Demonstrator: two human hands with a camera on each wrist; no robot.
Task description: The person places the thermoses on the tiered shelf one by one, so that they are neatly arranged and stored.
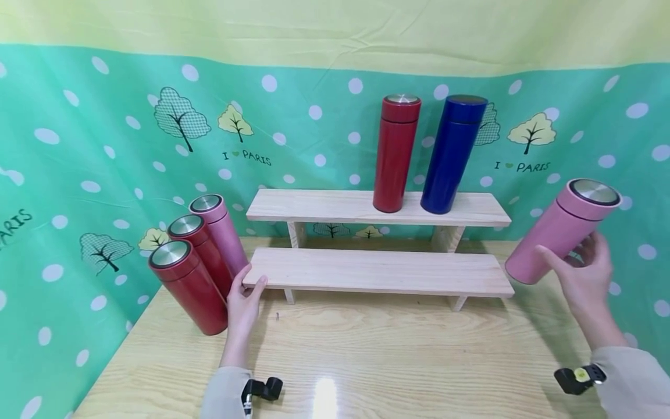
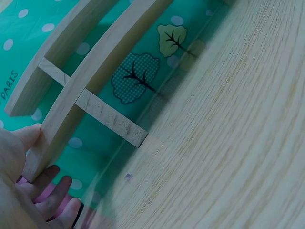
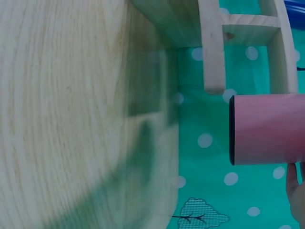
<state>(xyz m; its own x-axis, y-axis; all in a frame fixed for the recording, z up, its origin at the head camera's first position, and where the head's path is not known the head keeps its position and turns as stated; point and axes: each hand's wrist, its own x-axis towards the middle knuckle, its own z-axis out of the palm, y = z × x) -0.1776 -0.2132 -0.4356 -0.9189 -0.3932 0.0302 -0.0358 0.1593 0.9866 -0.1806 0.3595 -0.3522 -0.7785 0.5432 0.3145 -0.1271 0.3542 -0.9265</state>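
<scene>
My right hand (image 1: 583,273) grips a pink thermos flask (image 1: 560,233), held tilted in the air to the right of a two-tier wooden shelf. In the right wrist view the flask (image 3: 269,129) shows its dark base, apart from the shelf ends. My left hand (image 1: 245,305) holds the left end of the lower shelf board (image 1: 377,270), thumb above and fingers beneath, as the left wrist view of the hand (image 2: 28,181) shows. On the upper board (image 1: 314,205) stand a red flask (image 1: 396,154) and a blue flask (image 1: 452,154).
Left of the shelf stand a pink flask (image 1: 226,233) and two red flasks, one behind (image 1: 206,250) and one in front (image 1: 193,291). A green dotted cloth (image 1: 324,134) hangs behind the wooden table (image 1: 366,349). Black devices are strapped to both wrists.
</scene>
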